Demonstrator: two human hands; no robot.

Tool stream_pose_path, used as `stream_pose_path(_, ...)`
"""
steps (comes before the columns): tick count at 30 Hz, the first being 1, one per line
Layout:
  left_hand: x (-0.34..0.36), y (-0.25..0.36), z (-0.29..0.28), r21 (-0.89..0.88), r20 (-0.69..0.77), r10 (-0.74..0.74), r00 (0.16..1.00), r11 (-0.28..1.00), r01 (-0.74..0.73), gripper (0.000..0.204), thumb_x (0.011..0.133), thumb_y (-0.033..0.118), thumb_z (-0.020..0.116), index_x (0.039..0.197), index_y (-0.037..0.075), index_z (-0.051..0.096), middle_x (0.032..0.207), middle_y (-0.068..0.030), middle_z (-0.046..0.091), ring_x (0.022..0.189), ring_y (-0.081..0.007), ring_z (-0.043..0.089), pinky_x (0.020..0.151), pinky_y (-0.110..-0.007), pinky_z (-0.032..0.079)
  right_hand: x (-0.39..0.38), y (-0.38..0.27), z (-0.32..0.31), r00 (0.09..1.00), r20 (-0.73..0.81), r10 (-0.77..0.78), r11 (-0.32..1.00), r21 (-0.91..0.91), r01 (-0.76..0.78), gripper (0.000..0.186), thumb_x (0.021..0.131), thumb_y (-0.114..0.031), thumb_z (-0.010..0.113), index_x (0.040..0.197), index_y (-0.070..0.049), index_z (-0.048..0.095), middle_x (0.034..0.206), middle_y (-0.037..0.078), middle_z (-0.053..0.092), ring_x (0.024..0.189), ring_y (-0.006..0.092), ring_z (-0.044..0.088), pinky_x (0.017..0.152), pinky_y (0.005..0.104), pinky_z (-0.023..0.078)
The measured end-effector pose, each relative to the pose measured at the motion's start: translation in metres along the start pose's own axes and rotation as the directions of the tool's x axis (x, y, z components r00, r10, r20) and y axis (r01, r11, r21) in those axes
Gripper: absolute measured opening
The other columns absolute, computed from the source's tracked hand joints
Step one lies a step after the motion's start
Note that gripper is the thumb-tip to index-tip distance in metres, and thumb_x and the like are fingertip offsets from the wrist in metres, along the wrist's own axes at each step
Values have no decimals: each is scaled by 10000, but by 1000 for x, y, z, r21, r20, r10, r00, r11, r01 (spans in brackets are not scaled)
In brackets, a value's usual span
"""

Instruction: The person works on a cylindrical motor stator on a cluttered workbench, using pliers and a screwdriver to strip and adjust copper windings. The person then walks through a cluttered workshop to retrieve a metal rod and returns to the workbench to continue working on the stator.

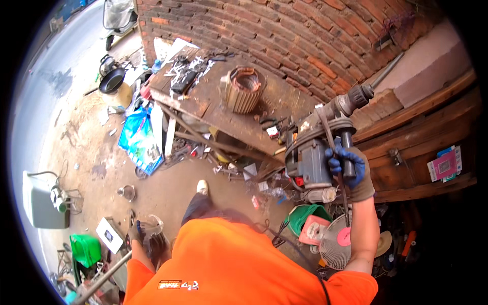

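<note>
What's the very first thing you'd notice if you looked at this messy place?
Probably the big grey power drill, held up at the right by its side handle in the gloved right hand, with its cord wrapped around it. Next, the bright orange shirt fills the bottom. Behind, a motor stator with copper windings sits on the rusty workbench by the brick wall.

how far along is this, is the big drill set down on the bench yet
Not yet. Done: the grey power drill is lifted off the ground, its cord wound around the body. In hand: the gloved right hand grips its black handle, holding it in the air beside the wooden workbench. The left hand hangs low by floor clutter; what it touches is unclear. Left: the drill has not been set down anywhere.
</note>
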State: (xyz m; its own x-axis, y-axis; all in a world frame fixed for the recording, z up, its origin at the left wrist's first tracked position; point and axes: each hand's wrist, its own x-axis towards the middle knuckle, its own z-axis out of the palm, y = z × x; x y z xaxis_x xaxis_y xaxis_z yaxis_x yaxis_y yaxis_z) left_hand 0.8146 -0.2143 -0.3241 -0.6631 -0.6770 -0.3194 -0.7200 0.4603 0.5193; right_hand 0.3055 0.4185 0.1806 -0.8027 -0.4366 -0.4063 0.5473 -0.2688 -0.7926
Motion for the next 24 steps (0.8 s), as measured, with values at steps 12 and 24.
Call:
stream_pose_path(12,100,112,-74,-475,-60,-249,967,859,192,381,1015,311,506,1157,-8,657,916,-155,721,710,-237,643,584,-390,502,308,-62,-37,922,-329,-203,940,-329,90,135,887,-91,637,920,37,666,800,140,675,604,173,618,503,249,497)
stream_pose_path(24,72,159,-36,-798,282,-695,661,213,564,311,935,333,631,1036,39,632,783,-100,666,521,-198,538,454,-339,420,450,17,0,939,-329,-96,951,-309,-11,125,836,-114,682,793,-1,712,734,83,670,603,189,640,539,303,511)
